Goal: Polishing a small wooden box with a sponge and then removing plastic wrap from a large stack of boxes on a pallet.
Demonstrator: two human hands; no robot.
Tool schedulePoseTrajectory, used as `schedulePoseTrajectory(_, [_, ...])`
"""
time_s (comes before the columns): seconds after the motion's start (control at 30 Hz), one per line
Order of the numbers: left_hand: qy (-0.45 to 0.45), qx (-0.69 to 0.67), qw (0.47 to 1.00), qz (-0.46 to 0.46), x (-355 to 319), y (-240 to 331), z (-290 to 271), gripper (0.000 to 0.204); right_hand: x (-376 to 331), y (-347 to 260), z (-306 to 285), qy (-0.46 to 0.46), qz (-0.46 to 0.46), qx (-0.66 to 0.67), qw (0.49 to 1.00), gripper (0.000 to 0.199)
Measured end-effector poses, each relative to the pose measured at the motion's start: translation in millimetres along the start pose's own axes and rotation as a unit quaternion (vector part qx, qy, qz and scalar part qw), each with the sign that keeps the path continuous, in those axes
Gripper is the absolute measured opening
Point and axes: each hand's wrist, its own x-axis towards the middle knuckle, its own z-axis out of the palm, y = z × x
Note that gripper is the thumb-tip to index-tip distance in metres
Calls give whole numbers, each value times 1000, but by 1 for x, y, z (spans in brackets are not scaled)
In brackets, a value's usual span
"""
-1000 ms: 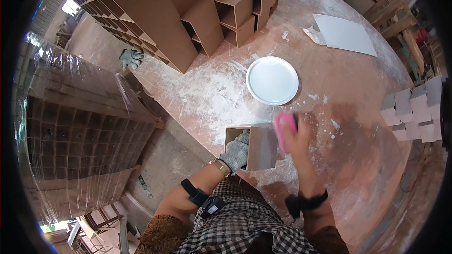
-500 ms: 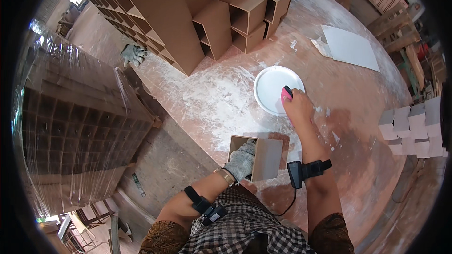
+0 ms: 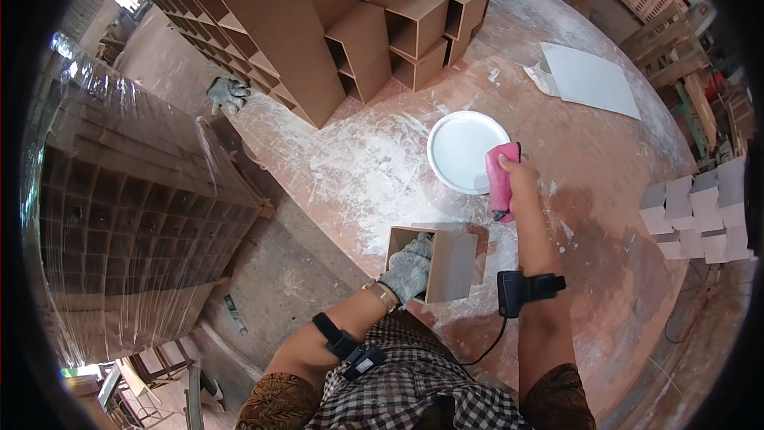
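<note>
My left hand (image 3: 407, 272), in a grey knit glove, reaches into the open side of a small brown box (image 3: 434, 269) near the table edge. It grips the box from inside, with the fingertips partly hidden. A pale grey-white panel (image 3: 458, 267) faces right on that box. My bare right hand (image 3: 521, 181) is closed round a pink block-shaped pad (image 3: 498, 178) with dark ends. The pad is at the right rim of a round white dish (image 3: 431, 156), overlapping it in view. White material fills the dish; whether the pad touches it I cannot tell.
Brown open boxes (image 3: 358, 40) are stacked at the far side of the white-smeared table (image 3: 342, 159). A white sheet (image 3: 593, 80) lies at the far right, with white-faced boxes (image 3: 692, 207) nearer. A plastic-wrapped stack (image 3: 119, 223) stands left, by a loose grey glove (image 3: 228, 94).
My right hand has drawn back from over the dish to its right rim and turned, so the pink pad's broad side now shows. My left hand and the box have hardly moved.
</note>
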Motion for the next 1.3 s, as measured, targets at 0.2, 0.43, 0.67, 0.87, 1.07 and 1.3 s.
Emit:
schedulePoseTrajectory(0.2, [-48, -53, 995, -72, 4, 0, 0, 56, -7, -2, -5, -55, 73, 189, 978, 32])
schedulePoseTrajectory(0.43, [22, 3, 1000, -9, -2, -8, 9, 54, -8, 1, 7, 30, -118, -310, 943, 29])
schedulePoseTrajectory(0.67, [12, -32, 998, -51, -4, -6, 6, 54, -62, -7, 1, -5, -218, -508, 833, 29])
schedulePoseTrajectory(0.87, [26, -10, 1000, -15, -2, -8, 7, 52, -103, 6, -39, 8, -145, -36, 989, 23])
schedulePoseTrajectory(1.07, [-27, 32, 999, -20, -3, -3, -7, 53, -166, 31, -33, -206, -473, -230, 825, 25])
schedulePoseTrajectory(1.3, [-48, -7, 997, -55, 3, 2, -7, 54, -132, 29, 5, -30, -472, -266, 840, 21])
